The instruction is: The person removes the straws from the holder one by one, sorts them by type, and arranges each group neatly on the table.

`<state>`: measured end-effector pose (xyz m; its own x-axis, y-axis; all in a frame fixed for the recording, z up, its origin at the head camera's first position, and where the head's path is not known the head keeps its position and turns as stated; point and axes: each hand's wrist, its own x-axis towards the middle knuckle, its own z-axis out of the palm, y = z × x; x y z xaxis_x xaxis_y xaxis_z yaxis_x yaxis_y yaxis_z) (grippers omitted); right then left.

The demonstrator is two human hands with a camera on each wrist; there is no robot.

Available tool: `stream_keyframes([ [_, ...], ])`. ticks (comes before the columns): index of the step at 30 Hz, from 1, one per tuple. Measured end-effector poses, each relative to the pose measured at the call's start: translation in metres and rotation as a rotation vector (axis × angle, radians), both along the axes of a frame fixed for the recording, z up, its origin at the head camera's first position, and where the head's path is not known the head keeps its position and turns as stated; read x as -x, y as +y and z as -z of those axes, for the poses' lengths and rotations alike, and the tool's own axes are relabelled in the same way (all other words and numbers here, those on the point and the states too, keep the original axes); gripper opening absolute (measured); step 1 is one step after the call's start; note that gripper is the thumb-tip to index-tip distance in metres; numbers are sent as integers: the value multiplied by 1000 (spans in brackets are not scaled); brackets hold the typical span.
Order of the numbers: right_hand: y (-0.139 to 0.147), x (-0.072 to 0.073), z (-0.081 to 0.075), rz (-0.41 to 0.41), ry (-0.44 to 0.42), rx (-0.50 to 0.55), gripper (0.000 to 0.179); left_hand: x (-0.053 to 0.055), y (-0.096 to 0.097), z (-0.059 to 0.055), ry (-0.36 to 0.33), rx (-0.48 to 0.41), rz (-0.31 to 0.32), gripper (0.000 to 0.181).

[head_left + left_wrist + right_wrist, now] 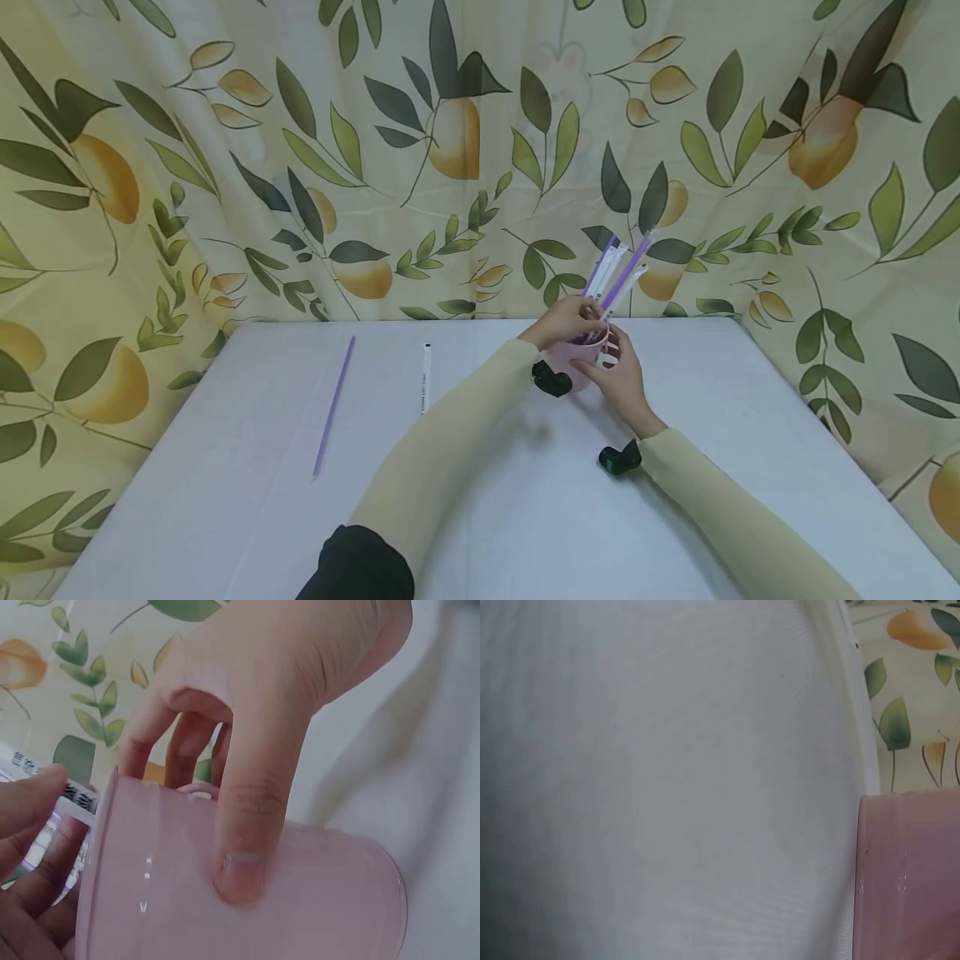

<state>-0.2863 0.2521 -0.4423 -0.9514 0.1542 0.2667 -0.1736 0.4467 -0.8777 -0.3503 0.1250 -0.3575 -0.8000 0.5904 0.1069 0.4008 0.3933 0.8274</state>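
Observation:
At the back right of the table, a pink cup (576,367) with a small loop handle holds several long thin purple and white sticks (617,275) that lean to the right. My right hand (621,377) grips the cup, its thumb pressed flat on the side and its other fingers reaching behind, as the left wrist view shows. At the rim, my left hand (564,322) pinches a white stick with black print (79,796). Only the cup (911,877) shows in the right wrist view; both hands are outside it.
On the left of the white table (247,433) lies a long purple stick (333,408). Nearer the middle is a white stick with black print (426,377), partly hidden by my left sleeve. A fruit-patterned curtain (420,225) hangs right behind the table's back edge.

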Motion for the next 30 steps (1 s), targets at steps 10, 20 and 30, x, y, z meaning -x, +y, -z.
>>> stream_keyframes([
  [10, -2, -1, 0, 0, -16, -7, 84, 3, -4, 0, 50, -98, -95, 20],
  [20, -3, -1, 0, -4, -32, -12, 85, 4, -10, -22, 141, -228, -155, 21],
  [30, -2, -1, -4, -6, -56, -6, 88, 4, -23, -65, 84, -347, -169, 24],
])
